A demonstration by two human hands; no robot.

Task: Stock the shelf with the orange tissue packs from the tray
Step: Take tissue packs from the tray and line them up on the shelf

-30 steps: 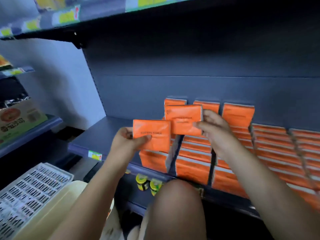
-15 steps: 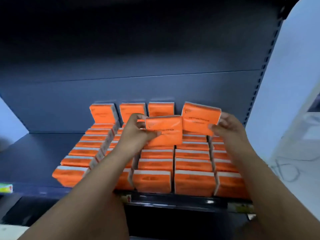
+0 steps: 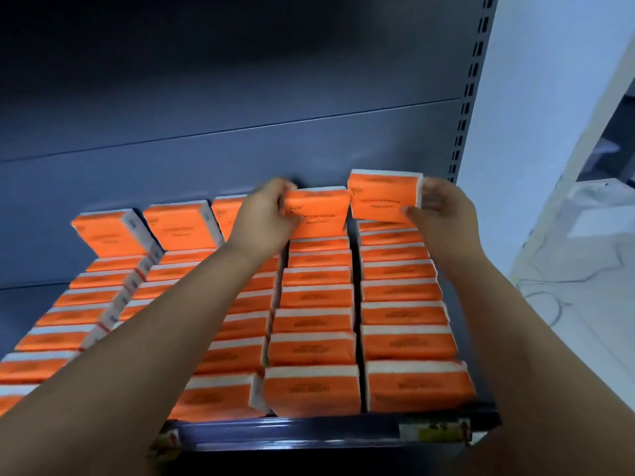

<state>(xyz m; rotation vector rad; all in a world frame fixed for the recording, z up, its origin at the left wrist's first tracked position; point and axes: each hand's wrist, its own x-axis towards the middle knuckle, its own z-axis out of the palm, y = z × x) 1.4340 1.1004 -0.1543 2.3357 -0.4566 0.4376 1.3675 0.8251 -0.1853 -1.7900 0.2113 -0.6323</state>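
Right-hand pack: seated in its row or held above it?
Held, not seated: the right hand grips the right-hand pack, higher than the left-hand pack, over the rightmost row.

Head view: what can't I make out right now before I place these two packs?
All in the head view:
- Tray: outside the frame, so remaining stock is unknown.
- Middle row: partly hidden by the left forearm.
- Slot behind the right-hand pack: covered by the pack and right hand.
- Shelf label: blurred, unreadable.
- Leftmost row: cut by the left edge.

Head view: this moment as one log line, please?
left hand: grips orange pack | right hand: grips second pack | place: rear of shelf
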